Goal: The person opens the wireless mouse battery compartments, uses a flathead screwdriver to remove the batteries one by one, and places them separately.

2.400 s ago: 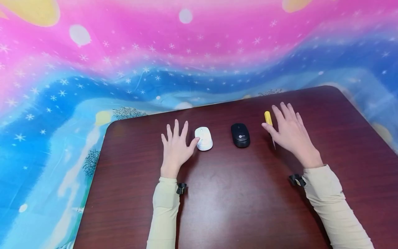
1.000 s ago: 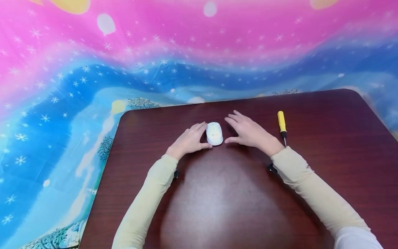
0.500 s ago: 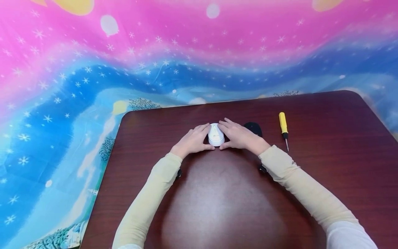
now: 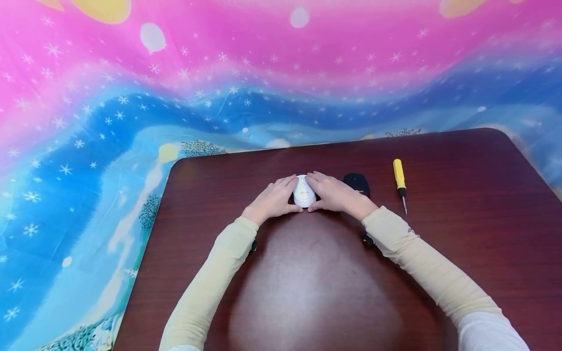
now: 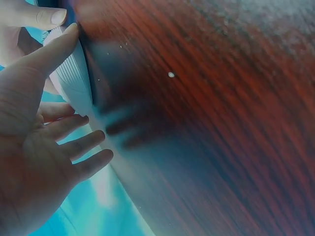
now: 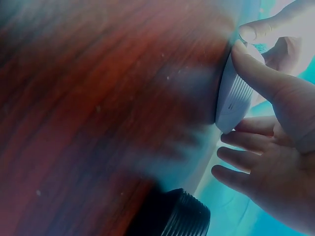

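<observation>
A white computer mouse sits on the brown table, held from both sides. My left hand grips its left side, thumb at the near end and index finger by the far end. From the right, my right hand grips it the same way, the two thumb tips close together. In the left wrist view the mouse's ribbed side shows between thumb and index finger, while the other fingers spread out loosely. The right wrist view shows the mouse's other ribbed side within the right hand's thumb and fingers.
A black computer mouse lies just beyond the right hand, partly hidden by it. Farther right is a screwdriver with a yellow handle, its tip toward me. A patterned pink and blue cloth hangs behind the table's far edge.
Both hands have come together at the white mouse, the right one moving left from beside the screwdriver and past the black mouse. Over the last half second they have hardly moved.
</observation>
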The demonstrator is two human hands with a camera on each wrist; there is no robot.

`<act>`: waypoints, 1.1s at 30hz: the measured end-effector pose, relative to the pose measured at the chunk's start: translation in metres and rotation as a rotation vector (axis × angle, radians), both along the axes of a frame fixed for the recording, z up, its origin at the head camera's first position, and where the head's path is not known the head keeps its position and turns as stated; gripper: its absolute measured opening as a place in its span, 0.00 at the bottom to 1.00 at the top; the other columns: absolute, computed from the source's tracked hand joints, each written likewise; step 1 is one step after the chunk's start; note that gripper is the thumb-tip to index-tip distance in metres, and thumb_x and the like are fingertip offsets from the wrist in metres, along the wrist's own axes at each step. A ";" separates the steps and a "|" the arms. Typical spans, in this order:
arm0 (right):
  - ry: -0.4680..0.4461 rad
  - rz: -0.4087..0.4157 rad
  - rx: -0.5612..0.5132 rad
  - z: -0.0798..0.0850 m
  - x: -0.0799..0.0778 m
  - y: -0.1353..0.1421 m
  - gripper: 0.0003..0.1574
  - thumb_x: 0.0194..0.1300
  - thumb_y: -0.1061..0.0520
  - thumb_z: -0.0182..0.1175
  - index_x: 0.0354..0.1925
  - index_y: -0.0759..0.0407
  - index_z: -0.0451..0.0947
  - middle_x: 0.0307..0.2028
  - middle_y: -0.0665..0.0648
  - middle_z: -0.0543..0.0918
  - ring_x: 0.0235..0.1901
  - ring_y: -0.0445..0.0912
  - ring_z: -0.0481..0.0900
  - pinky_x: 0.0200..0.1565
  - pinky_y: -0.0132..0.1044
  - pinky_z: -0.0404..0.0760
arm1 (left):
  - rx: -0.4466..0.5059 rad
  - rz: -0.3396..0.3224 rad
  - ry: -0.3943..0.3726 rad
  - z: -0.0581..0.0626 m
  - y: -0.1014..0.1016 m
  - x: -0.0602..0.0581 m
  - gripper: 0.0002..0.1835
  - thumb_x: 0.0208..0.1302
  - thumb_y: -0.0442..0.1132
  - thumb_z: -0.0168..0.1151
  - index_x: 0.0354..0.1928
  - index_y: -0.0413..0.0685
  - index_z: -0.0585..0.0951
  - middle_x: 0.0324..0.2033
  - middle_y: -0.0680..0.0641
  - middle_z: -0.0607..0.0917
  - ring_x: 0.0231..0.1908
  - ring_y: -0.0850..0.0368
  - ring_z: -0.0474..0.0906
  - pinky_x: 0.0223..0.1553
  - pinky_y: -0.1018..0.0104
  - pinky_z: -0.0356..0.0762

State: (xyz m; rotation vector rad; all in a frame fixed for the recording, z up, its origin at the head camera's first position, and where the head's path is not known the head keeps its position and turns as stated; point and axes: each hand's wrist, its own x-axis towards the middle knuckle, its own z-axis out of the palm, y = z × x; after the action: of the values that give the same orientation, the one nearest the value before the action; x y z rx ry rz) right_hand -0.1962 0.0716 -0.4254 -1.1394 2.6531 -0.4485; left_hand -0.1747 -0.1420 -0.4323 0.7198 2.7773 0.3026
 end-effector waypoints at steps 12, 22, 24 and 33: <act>-0.056 -0.007 -0.104 0.004 -0.003 0.006 0.47 0.67 0.49 0.72 0.72 0.73 0.66 0.69 0.73 0.71 0.69 0.63 0.70 0.66 0.56 0.72 | 0.038 0.013 0.004 0.000 0.001 -0.001 0.45 0.70 0.51 0.69 0.79 0.40 0.60 0.76 0.39 0.64 0.73 0.40 0.64 0.70 0.44 0.64; 0.012 -0.107 -0.380 0.010 -0.004 0.004 0.21 0.79 0.51 0.58 0.59 0.64 0.81 0.46 0.59 0.87 0.38 0.47 0.83 0.44 0.45 0.80 | 0.303 0.080 0.296 -0.002 0.003 0.004 0.19 0.77 0.39 0.61 0.63 0.37 0.76 0.56 0.41 0.82 0.54 0.44 0.79 0.56 0.50 0.77; 0.021 -0.167 -0.453 0.011 -0.004 0.002 0.19 0.80 0.53 0.56 0.57 0.65 0.82 0.40 0.59 0.87 0.30 0.47 0.78 0.40 0.44 0.78 | 0.410 0.142 0.299 0.000 0.006 0.007 0.19 0.77 0.40 0.60 0.62 0.37 0.76 0.54 0.41 0.81 0.52 0.46 0.79 0.55 0.52 0.77; -0.101 -0.299 -0.682 0.019 0.003 -0.004 0.26 0.75 0.60 0.62 0.68 0.61 0.75 0.51 0.64 0.85 0.45 0.54 0.86 0.48 0.50 0.82 | 0.827 0.415 0.213 0.006 0.023 0.018 0.19 0.77 0.38 0.60 0.61 0.33 0.77 0.51 0.37 0.82 0.51 0.45 0.79 0.55 0.53 0.77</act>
State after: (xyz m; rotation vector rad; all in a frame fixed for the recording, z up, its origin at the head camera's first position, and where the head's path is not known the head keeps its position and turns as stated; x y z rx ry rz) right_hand -0.1927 0.0675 -0.4060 -0.8129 2.6470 -1.5049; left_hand -0.1568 -0.1190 -0.4260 0.3069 2.9302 1.5918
